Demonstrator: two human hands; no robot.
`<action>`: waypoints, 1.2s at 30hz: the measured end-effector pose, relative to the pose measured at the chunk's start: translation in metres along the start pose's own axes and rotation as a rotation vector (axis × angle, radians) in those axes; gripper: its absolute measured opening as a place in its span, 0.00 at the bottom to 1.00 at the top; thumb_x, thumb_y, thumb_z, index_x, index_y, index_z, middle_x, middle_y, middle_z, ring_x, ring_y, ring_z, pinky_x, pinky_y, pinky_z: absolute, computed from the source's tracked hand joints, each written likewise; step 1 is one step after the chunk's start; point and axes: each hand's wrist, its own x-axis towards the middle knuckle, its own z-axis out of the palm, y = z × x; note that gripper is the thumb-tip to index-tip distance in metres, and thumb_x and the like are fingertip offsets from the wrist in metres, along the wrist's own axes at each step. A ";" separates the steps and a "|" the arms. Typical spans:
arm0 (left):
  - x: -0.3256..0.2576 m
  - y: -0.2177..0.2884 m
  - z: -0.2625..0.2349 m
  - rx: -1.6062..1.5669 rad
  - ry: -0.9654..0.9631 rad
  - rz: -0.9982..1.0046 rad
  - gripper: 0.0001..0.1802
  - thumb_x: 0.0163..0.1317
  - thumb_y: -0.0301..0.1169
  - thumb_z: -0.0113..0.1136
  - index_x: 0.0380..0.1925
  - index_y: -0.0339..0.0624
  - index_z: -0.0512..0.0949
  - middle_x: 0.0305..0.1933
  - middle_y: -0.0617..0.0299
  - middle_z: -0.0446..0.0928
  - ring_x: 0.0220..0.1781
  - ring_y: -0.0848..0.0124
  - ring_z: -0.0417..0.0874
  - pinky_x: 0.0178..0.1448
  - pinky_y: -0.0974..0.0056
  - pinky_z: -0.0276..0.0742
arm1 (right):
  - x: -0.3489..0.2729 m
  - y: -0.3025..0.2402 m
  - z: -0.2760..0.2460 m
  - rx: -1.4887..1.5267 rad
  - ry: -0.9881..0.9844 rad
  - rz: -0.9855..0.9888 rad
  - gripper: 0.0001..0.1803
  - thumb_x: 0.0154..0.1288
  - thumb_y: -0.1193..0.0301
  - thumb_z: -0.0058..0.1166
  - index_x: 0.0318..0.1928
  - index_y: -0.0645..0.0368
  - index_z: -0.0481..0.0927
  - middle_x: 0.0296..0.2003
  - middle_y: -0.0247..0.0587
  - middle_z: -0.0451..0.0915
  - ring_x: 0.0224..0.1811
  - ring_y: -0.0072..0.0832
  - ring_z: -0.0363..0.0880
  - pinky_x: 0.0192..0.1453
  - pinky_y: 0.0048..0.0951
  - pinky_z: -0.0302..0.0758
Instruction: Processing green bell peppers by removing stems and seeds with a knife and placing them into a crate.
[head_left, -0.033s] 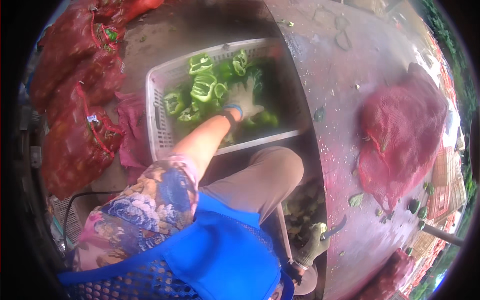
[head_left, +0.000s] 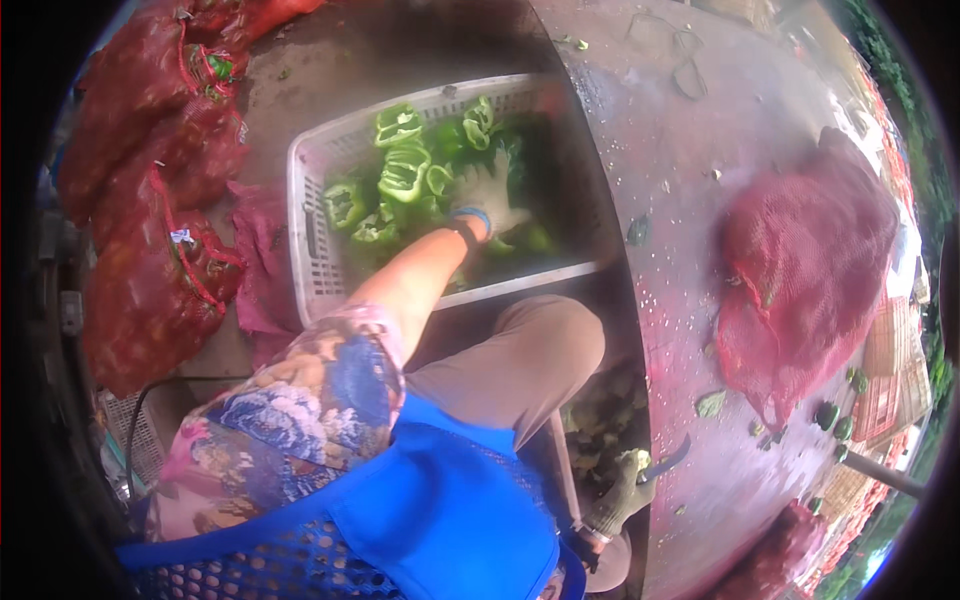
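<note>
My left hand [head_left: 487, 195], in a pale work glove, reaches into a white plastic crate [head_left: 298, 240] with its fingers spread over green bell peppers. Cut pepper pieces [head_left: 405, 172] with their pale insides showing lie left of and beyond it. Whole-looking green peppers near the hand are partly blurred and shaded. Low at the right of my knee, my gloved right hand [head_left: 618, 502] is closed around a knife [head_left: 668, 461] whose curved blade points right. A pale greenish patch shows by its fingers; I cannot tell what it is.
Full red mesh sacks [head_left: 150, 290] line the left side. A loosely filled red mesh sack [head_left: 805, 280] lies at the right, with another sack [head_left: 775, 560] below. Scraps and dark green peppers [head_left: 828, 415] are scattered there. A container of trimmings [head_left: 603, 415] sits beside my knee.
My left hand has moved very slightly up within the crate, and its fingers look more spread. The right hand with the knife has hardly moved.
</note>
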 end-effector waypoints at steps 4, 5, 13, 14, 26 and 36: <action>0.006 0.047 0.023 0.042 -0.014 0.187 0.50 0.54 0.51 0.60 0.71 0.37 0.53 0.44 0.35 0.79 0.47 0.44 0.81 0.57 0.44 0.72 | -0.004 0.000 0.006 -0.041 -0.018 0.015 0.11 0.60 0.69 0.63 0.35 0.66 0.79 0.29 0.33 0.78 0.29 0.19 0.72 0.34 0.21 0.69; 0.028 0.053 0.070 0.268 -0.477 0.442 0.40 0.60 0.48 0.54 0.69 0.40 0.60 0.42 0.38 0.81 0.46 0.48 0.83 0.57 0.51 0.75 | 0.000 0.002 0.011 -0.024 -0.010 0.039 0.13 0.59 0.65 0.64 0.36 0.63 0.79 0.28 0.31 0.77 0.25 0.17 0.70 0.29 0.19 0.65; 0.036 0.009 -0.039 -0.080 -0.110 0.280 0.18 0.60 0.42 0.55 0.43 0.43 0.82 0.44 0.49 0.81 0.53 0.54 0.79 0.59 0.52 0.72 | 0.010 -0.013 0.018 0.069 0.009 0.084 0.17 0.63 0.61 0.62 0.40 0.64 0.77 0.25 0.30 0.74 0.23 0.19 0.70 0.27 0.23 0.66; 0.036 -0.017 -0.056 0.200 -0.007 0.295 0.20 0.60 0.43 0.56 0.47 0.43 0.81 0.39 0.49 0.82 0.47 0.54 0.82 0.53 0.50 0.75 | 0.008 -0.020 0.020 0.047 -0.012 0.149 0.17 0.64 0.61 0.61 0.40 0.64 0.77 0.25 0.31 0.74 0.23 0.19 0.70 0.27 0.22 0.66; -0.087 -0.186 -0.054 0.233 -0.504 -0.173 0.17 0.64 0.39 0.48 0.36 0.40 0.83 0.41 0.48 0.81 0.46 0.48 0.81 0.53 0.49 0.75 | 0.003 -0.024 0.039 0.074 0.019 0.076 0.17 0.65 0.59 0.60 0.34 0.63 0.78 0.25 0.33 0.76 0.21 0.18 0.71 0.23 0.19 0.63; -0.075 -0.102 -0.046 0.005 -0.424 0.391 0.25 0.60 0.51 0.51 0.39 0.41 0.84 0.40 0.47 0.81 0.49 0.53 0.80 0.54 0.51 0.75 | -0.005 -0.030 0.055 0.057 -0.013 -0.009 0.18 0.64 0.61 0.60 0.40 0.66 0.77 0.29 0.36 0.77 0.27 0.21 0.73 0.31 0.22 0.68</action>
